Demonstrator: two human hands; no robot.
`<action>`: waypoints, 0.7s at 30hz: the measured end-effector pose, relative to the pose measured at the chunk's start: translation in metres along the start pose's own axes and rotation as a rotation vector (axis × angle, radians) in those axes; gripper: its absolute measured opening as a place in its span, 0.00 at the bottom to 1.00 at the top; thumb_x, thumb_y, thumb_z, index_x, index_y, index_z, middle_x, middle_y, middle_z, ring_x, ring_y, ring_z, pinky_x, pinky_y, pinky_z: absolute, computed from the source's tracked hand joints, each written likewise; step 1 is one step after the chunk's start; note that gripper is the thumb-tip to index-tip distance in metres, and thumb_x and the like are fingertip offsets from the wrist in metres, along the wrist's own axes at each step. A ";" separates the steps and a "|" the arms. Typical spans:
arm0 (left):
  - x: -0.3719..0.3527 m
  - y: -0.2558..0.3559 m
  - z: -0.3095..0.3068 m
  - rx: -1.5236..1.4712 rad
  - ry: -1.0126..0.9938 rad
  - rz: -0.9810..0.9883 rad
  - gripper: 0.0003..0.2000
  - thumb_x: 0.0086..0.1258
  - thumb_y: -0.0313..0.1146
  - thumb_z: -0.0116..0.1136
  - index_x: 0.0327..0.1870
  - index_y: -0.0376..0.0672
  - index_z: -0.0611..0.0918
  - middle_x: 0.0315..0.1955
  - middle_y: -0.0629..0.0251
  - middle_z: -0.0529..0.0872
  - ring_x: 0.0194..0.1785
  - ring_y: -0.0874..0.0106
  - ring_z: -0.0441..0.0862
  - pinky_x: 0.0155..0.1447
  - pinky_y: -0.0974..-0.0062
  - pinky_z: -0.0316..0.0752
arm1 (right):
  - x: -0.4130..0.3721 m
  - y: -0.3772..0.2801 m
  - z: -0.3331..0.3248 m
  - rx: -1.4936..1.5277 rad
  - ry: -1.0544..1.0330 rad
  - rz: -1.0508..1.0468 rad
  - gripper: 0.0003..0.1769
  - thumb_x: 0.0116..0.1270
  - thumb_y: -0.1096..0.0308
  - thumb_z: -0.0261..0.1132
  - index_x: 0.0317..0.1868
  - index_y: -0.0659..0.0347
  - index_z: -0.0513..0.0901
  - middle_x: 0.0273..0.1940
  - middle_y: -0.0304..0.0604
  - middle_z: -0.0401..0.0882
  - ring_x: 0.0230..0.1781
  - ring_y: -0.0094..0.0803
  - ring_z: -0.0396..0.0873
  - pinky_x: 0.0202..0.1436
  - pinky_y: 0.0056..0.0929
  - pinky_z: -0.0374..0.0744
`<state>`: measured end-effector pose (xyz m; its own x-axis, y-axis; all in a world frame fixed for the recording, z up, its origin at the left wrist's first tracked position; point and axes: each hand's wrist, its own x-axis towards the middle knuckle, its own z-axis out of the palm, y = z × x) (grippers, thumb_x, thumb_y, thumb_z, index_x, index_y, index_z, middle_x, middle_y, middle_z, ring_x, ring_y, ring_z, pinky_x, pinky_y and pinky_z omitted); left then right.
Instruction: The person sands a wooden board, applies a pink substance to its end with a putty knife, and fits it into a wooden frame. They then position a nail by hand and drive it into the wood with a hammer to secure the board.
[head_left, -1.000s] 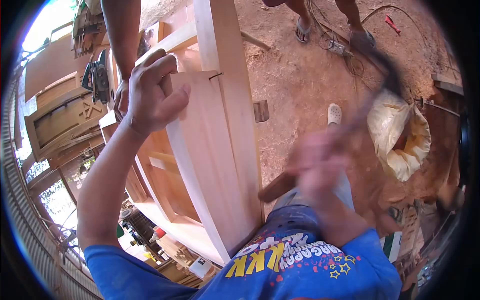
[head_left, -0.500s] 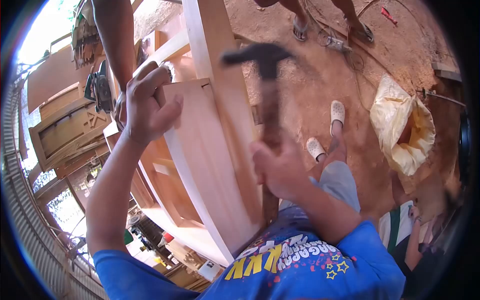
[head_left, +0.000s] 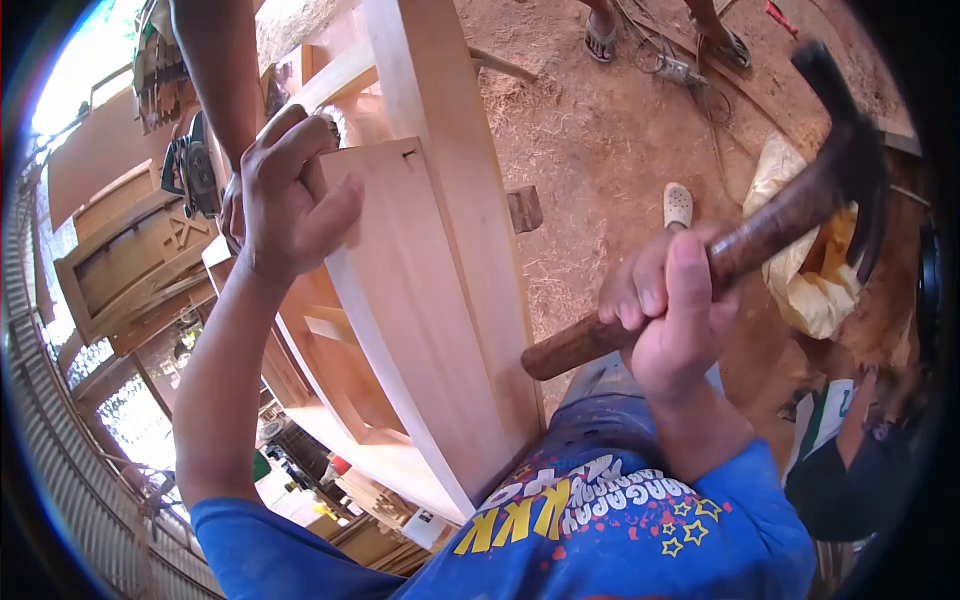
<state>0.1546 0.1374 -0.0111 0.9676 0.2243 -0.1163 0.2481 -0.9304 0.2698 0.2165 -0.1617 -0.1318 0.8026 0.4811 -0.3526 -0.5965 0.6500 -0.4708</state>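
In my right hand [head_left: 680, 310] is a claw hammer [head_left: 765, 230], gripped around its dark wooden handle. Its metal head is raised to the right, away from the wood, and the handle's butt points left. My left hand [head_left: 295, 195] is closed over the upper left corner of a pale wooden board [head_left: 400, 250], the thumb lying on its face and the fingers curled behind. A small dark notch shows near the board's upper right corner. Right beside the board runs a long wooden plank [head_left: 440, 130], part of the same frame-like piece.
Another person's arm [head_left: 220, 80] reaches down just beyond my left hand. A yellowish sack [head_left: 800, 290] stands on the dirt floor at right. A power cord box [head_left: 675, 68] lies near another person's feet. Carved door panels [head_left: 140, 250] lean at left. A person sits at lower right.
My right hand has swung the hammer up and to the right, away from the board. My left hand keeps its hold on the board's corner.
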 end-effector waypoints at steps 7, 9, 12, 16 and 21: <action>0.006 -0.001 -0.003 0.043 0.009 0.054 0.15 0.50 0.34 0.67 0.29 0.36 0.74 0.26 0.60 0.69 0.26 0.64 0.68 0.32 0.67 0.65 | -0.015 0.050 0.010 -0.560 -0.174 0.390 0.09 0.83 0.65 0.59 0.41 0.57 0.73 0.27 0.38 0.79 0.24 0.24 0.80 0.30 0.32 0.82; 0.001 0.003 -0.001 0.020 -0.012 -0.019 0.15 0.50 0.35 0.67 0.29 0.36 0.74 0.26 0.59 0.69 0.27 0.62 0.69 0.34 0.66 0.66 | -0.009 0.032 0.000 -0.322 -0.108 0.198 0.10 0.82 0.62 0.62 0.46 0.58 0.73 0.25 0.34 0.75 0.21 0.23 0.77 0.25 0.29 0.80; 0.002 -0.002 0.001 0.036 0.021 0.032 0.15 0.51 0.36 0.67 0.29 0.36 0.74 0.26 0.59 0.70 0.26 0.62 0.69 0.33 0.66 0.66 | -0.009 0.025 0.002 -0.316 -0.087 0.256 0.09 0.83 0.62 0.60 0.46 0.58 0.72 0.24 0.34 0.75 0.18 0.22 0.75 0.21 0.28 0.77; 0.008 -0.001 -0.003 0.044 0.015 0.026 0.16 0.50 0.37 0.66 0.30 0.36 0.73 0.27 0.60 0.68 0.27 0.63 0.67 0.33 0.65 0.64 | -0.022 0.056 0.017 -0.732 -0.241 0.419 0.09 0.84 0.69 0.58 0.40 0.57 0.73 0.26 0.39 0.80 0.19 0.21 0.77 0.25 0.27 0.79; -0.001 0.001 0.004 0.044 -0.002 -0.069 0.20 0.48 0.42 0.63 0.30 0.34 0.71 0.27 0.59 0.66 0.29 0.63 0.67 0.35 0.65 0.62 | -0.002 0.052 -0.020 -0.065 -0.368 0.022 0.03 0.82 0.73 0.60 0.44 0.62 0.76 0.35 0.41 0.85 0.27 0.20 0.81 0.31 0.25 0.81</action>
<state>0.1537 0.1351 -0.0145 0.9483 0.2873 -0.1352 0.3113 -0.9247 0.2189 0.1834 -0.1410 -0.1718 0.7298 0.6816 -0.0539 -0.6029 0.6042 -0.5210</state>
